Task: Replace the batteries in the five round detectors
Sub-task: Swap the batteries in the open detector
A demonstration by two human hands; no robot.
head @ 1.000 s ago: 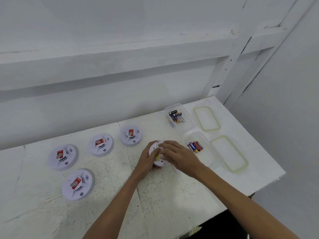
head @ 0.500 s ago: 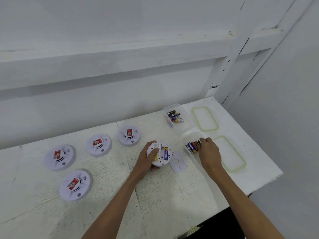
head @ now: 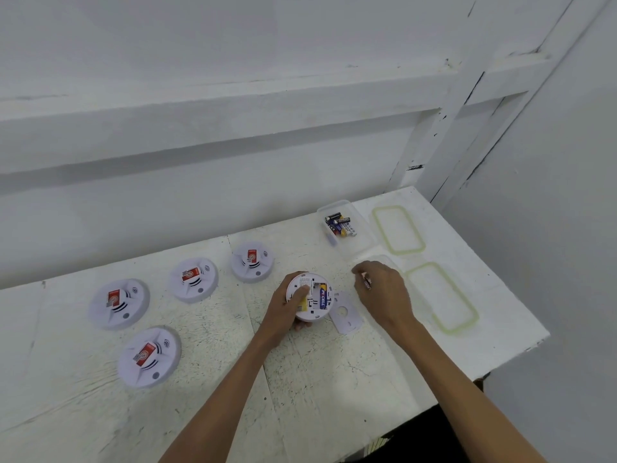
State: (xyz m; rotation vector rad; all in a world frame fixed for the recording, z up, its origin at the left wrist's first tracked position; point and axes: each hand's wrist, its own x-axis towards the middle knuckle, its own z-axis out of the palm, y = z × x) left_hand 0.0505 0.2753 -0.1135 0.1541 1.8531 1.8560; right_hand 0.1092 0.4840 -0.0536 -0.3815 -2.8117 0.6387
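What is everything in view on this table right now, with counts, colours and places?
closed detectors: 4, white with red labels, left half of table
open detector: 1, white, centre, upturned, blue-yellow battery inside
cover plate: 1, white, right of open detector
clear box: 1, far right
loose batteries: several, dark blue, black, yellow, in clear box
second clear box: 1, mostly behind right hand
lids: 2, clear with green seals, right edge
table: 1, white
left hand: holds open detector
right hand: fingers pinch held battery
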